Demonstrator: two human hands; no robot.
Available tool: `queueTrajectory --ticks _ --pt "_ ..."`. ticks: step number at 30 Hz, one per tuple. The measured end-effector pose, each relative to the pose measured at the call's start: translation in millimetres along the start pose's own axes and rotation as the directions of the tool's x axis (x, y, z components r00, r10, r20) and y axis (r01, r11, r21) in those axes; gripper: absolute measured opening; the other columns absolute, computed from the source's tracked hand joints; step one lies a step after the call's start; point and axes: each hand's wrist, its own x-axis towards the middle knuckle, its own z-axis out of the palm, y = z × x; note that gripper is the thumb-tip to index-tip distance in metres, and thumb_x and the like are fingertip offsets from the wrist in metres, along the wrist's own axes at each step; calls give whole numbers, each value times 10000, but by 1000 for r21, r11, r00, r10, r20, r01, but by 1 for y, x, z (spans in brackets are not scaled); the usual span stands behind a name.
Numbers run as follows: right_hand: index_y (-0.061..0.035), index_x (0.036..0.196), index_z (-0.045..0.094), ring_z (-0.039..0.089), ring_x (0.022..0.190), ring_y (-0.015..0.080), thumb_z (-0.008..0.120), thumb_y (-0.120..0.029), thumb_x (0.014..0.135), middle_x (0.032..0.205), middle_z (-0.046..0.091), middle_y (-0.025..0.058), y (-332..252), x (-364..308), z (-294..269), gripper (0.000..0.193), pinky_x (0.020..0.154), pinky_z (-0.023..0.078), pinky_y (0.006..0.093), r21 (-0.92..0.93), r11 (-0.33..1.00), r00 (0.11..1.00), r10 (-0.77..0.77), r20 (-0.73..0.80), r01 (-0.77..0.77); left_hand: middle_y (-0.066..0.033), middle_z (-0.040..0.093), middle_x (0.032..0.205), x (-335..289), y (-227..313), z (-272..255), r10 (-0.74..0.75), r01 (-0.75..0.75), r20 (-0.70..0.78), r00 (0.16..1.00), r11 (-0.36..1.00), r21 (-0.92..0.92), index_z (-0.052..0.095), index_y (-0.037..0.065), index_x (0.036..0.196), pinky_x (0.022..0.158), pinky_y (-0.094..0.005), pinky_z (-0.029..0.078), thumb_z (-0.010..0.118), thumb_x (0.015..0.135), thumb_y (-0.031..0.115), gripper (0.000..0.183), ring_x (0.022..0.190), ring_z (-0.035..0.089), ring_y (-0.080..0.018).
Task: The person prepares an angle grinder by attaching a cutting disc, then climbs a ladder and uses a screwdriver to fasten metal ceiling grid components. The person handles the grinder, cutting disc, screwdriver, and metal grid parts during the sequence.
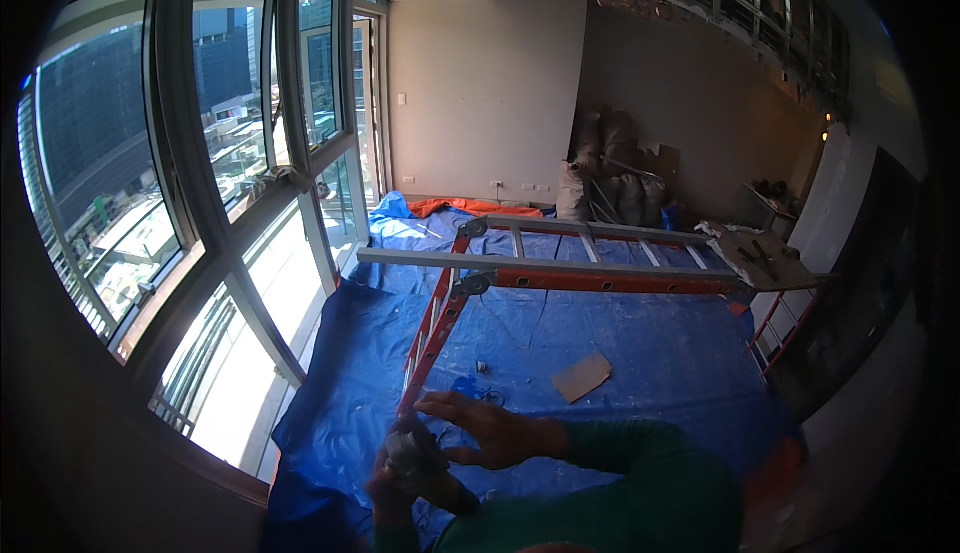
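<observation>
Low in the view, my left hand (pixel 388 491) is wrapped around a power tool that looks like an angle grinder (pixel 412 448), with a grey head and a dark body. The body slants down to the right, partly in shadow. Just right of the head, my right hand (pixel 495 431) reaches in from a green sleeve. Its fingers are stretched out and the thumb is spread below them. Whether those fingertips touch the grinder, I cannot tell. Beyond both hands, a red leg of a folding ladder (pixel 434 345) rises.
The ladder's grey and red rails (pixel 620 280) run level to the right, bearing a board with tools (pixel 762 258). Blue tarp (pixel 350 353) covers the floor, with a cardboard piece (pixel 582 377) on it. Tall windows (pixel 225 93) line the left. Full sacks (pixel 615 188) stand at the back wall.
</observation>
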Motion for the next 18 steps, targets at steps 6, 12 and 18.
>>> queueTrajectory --ticks 6,12,18 --pt "-151 1500 596 553 1422 516 702 -791 940 1590 466 315 12 28 -7 858 1106 526 624 -419 762 835 -550 -17 493 -206 616 1429 -2 -12 -3 -127 14 -131 983 770 -638 364 -18 1678 1061 -448 615 791 816 538 1112 1244 700 -352" --pt "-49 1379 639 686 1006 346 733 -589 970 1250 634 238 5 13 -10 684 789 628 466 -467 797 861 -492 -133 383 -194 610 1430 11 -19 20 -59 47 -162 985 996 -76 351 -8 1687 1057 -430 616 802 805 522 1124 1251 696 -341" --pt "-27 1398 626 679 1085 378 767 -517 934 1298 636 260 0 4 -3 690 833 621 493 -421 877 900 -358 -249 232 -181 605 1430 23 -24 39 -84 91 -182 980 996 27 338 2 1696 1054 -411 616 812 794 507 1138 1258 692 -330"
